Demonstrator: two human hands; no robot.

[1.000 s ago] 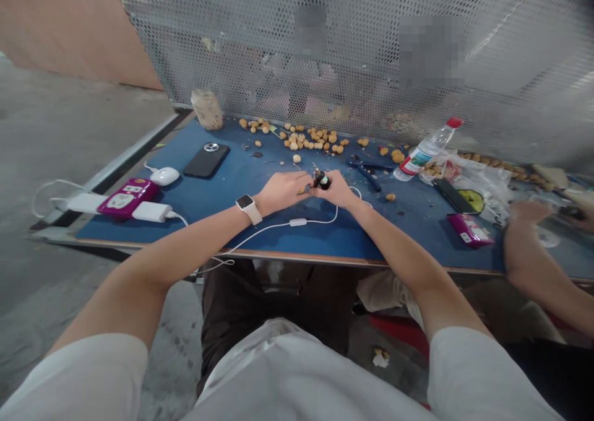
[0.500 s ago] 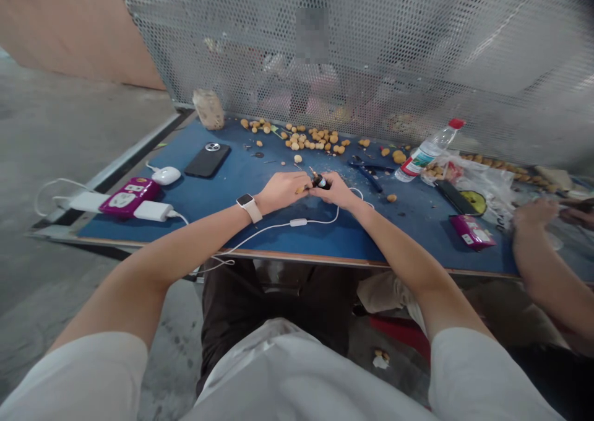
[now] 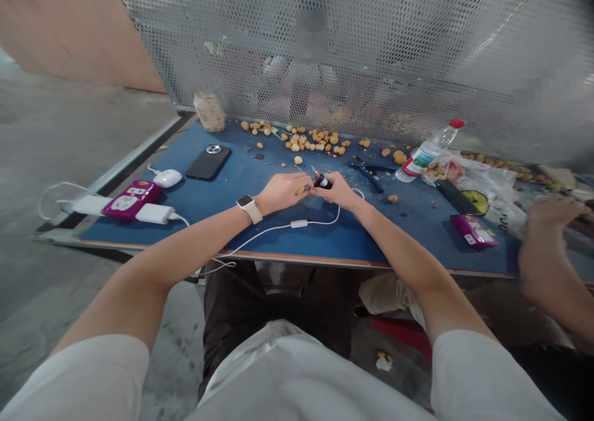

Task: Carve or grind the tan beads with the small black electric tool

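My left hand and my right hand meet at the middle of a blue-topped table. The right hand grips a small black rotary tool with a thin metal tip. Between the left fingertips sits a small tan bead, close to that tip. A white cord with an inline switch runs below my hands and up towards the right wrist. A white-strapped watch is on my left wrist. Scattered tan beads lie in a band towards the back.
A black phone, white mouse, magenta power strip and white power bank lie left. Blue-handled pliers, a water bottle, a plastic bag and a co-worker's hand are right. Perforated metal mesh stands behind.
My hands stay nearly still, with the tool and bead held close together. The co-worker's hand has moved up and to the right, and the whole view has shifted slightly.
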